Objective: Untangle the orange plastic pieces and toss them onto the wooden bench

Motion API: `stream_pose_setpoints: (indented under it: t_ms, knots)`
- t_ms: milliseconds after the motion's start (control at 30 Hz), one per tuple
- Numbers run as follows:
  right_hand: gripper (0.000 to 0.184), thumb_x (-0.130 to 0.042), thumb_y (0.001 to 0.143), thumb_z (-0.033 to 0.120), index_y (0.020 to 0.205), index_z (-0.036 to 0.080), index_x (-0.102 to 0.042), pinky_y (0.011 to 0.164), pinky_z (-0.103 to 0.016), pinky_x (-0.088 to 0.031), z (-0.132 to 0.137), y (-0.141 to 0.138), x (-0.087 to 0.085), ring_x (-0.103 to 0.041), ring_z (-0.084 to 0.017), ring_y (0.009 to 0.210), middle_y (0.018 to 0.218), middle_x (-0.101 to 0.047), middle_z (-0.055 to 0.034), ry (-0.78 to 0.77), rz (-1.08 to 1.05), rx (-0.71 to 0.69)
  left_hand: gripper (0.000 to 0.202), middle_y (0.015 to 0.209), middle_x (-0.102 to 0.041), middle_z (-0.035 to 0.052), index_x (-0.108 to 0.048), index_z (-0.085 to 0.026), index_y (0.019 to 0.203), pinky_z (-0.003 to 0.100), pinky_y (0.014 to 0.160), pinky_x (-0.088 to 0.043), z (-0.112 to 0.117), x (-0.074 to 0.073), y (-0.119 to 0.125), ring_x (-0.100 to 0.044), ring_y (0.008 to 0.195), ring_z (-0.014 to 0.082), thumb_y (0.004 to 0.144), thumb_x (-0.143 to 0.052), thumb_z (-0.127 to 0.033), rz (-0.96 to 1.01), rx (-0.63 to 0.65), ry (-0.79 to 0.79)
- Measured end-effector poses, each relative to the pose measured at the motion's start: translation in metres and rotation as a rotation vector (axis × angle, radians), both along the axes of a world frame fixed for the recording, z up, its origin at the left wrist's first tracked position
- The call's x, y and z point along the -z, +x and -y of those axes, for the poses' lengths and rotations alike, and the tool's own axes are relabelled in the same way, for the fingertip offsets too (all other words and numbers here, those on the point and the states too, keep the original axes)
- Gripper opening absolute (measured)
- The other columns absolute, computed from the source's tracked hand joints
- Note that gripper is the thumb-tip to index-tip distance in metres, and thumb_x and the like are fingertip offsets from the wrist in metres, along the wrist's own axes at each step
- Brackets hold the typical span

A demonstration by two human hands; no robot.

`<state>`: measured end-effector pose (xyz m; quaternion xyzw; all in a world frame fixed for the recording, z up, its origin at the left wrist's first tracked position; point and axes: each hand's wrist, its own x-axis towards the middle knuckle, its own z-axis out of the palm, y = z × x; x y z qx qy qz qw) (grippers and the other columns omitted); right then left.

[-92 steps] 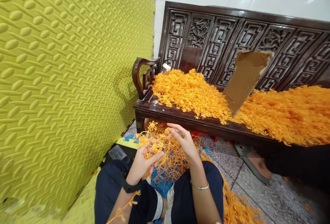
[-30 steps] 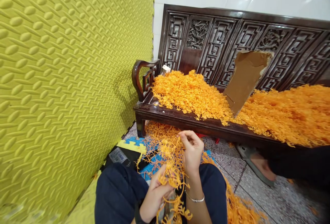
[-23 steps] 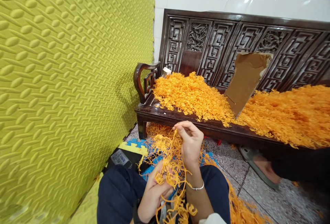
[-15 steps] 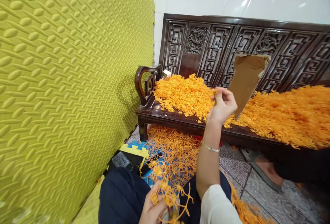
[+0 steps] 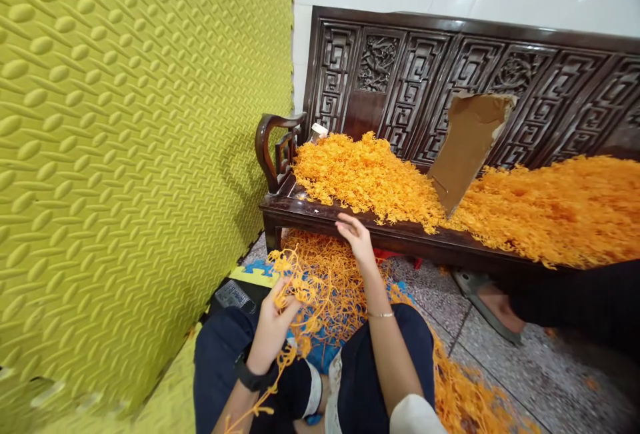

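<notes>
My left hand is closed around an orange plastic sprig with thin branching stems, raised above my lap. Part of the strand trails down past my wrist. Just in front of the bench edge, my right hand has its fingers stretched out, and nothing shows between them. Beyond it, a heap of small orange plastic pieces lies on the dark carved wooden bench. Under the bench and between my knees spreads a tangle of bare orange stems.
A brown cardboard piece stands between the first heap and a second orange heap. Yellow foam mats rise at the left. Another person's sandalled foot rests at the right. A white-capped container sits behind the heap.
My right hand has come back from the heap, down and left, and its pinched fingers have opened. My left hand has lifted the sprig up and left.
</notes>
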<state>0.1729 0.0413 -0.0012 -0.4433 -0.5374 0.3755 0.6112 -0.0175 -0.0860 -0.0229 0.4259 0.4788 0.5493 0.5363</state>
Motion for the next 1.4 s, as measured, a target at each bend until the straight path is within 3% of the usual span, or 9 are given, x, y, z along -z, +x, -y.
stream_pose_setpoints:
  t_ms: [200,367,433,500,600,767,1000,1167,1400]
  knots:
    - [0.026,-0.057,0.084,0.039,0.098,0.019,-0.065,0.084,-0.034,-0.049,0.071,-0.04,-0.027,-0.064,-0.017,0.087,0.097,-0.068,-0.0064,0.004,0.06,-0.449,0.033,0.051,-0.037,-0.0093,-0.057,-0.012,0.09,0.021,0.051,-0.031,-0.001,-0.006,0.001,-0.037,0.05,0.0084,0.063,-0.06,-0.03,-0.151,-0.03,0.079]
    - [0.042,-0.066,0.079,0.033,0.118,0.024,-0.056,0.094,-0.032,-0.042,0.085,-0.044,-0.044,-0.054,-0.019,0.11,0.12,-0.057,-0.0061,0.219,0.325,-0.325,0.028,0.056,-0.048,-0.0046,-0.062,-0.012,0.091,0.022,0.054,-0.038,0.002,-0.003,0.001,-0.045,0.054,0.0118,0.068,-0.057,-0.026,-0.3,0.072,0.151]
    - [0.044,-0.065,0.08,0.032,0.123,0.025,-0.053,0.097,-0.033,-0.038,0.084,-0.042,-0.049,-0.05,-0.019,0.115,0.123,-0.055,-0.0055,0.284,0.463,-0.349,0.027,0.056,-0.05,-0.0041,-0.063,-0.011,0.092,0.022,0.053,-0.038,0.002,-0.002,0.0,-0.044,0.052,0.0119,0.069,-0.055,-0.024,-0.36,0.138,0.168]
    - [0.039,-0.065,0.08,0.033,0.118,0.025,-0.057,0.095,-0.034,-0.038,0.083,-0.04,-0.053,-0.053,-0.019,0.108,0.113,-0.061,-0.0041,0.287,0.59,-0.419,0.025,0.055,-0.049,-0.0042,-0.063,-0.011,0.09,0.022,0.051,-0.036,0.002,0.002,-0.002,-0.042,0.05,0.0113,0.071,-0.052,-0.023,-0.427,0.207,0.183]
    - [0.016,-0.065,0.081,0.032,0.092,0.021,-0.067,0.087,-0.032,-0.039,0.081,-0.041,-0.057,-0.059,-0.017,0.088,0.09,-0.067,-0.0012,0.274,0.693,-0.467,0.024,0.057,-0.051,-0.0039,-0.062,-0.013,0.091,0.021,0.051,-0.035,0.001,0.009,-0.004,-0.043,0.05,0.0112,0.072,-0.05,-0.021,-0.523,0.255,0.207]
    - [0.016,-0.061,0.082,0.028,0.07,0.018,-0.064,0.071,-0.027,-0.042,0.074,-0.041,-0.051,-0.058,-0.015,0.07,0.072,-0.065,-0.001,0.216,0.369,-0.162,0.019,0.057,-0.05,-0.0045,-0.059,-0.017,0.089,0.02,0.053,-0.036,0.007,0.018,0.0,-0.046,0.051,0.0122,0.074,-0.053,-0.028,-0.552,0.151,0.158]
    - [0.011,-0.066,0.07,0.027,0.064,0.019,-0.062,0.064,-0.028,-0.042,0.072,-0.034,-0.032,-0.052,-0.015,0.063,0.067,-0.059,-0.0008,0.094,-0.199,0.021,0.025,0.056,-0.04,-0.004,-0.048,-0.019,0.063,0.022,0.051,-0.03,0.025,0.015,0.016,-0.036,0.051,0.0113,0.082,-0.046,-0.035,-0.4,0.169,0.195]
    - [0.011,-0.066,0.068,0.024,0.062,0.019,-0.058,0.064,-0.029,-0.04,0.076,-0.029,-0.04,-0.049,-0.013,0.061,0.065,-0.055,-0.0004,0.104,-0.431,0.033,0.029,0.051,-0.04,-0.0032,-0.05,-0.018,0.057,0.023,0.052,-0.029,0.033,0.015,0.027,-0.036,0.048,0.0111,0.083,-0.044,-0.031,-0.439,0.167,0.265]
    - [0.011,-0.063,0.069,0.021,0.061,0.019,-0.056,0.063,-0.029,-0.039,0.081,-0.033,-0.041,-0.048,-0.013,0.062,0.064,-0.051,-0.0006,0.126,-0.48,0.057,0.033,0.043,-0.037,-0.0037,-0.051,-0.02,0.053,0.024,0.046,-0.026,0.038,0.013,0.03,-0.034,0.041,0.0114,0.083,-0.043,-0.029,-0.553,0.097,0.346]
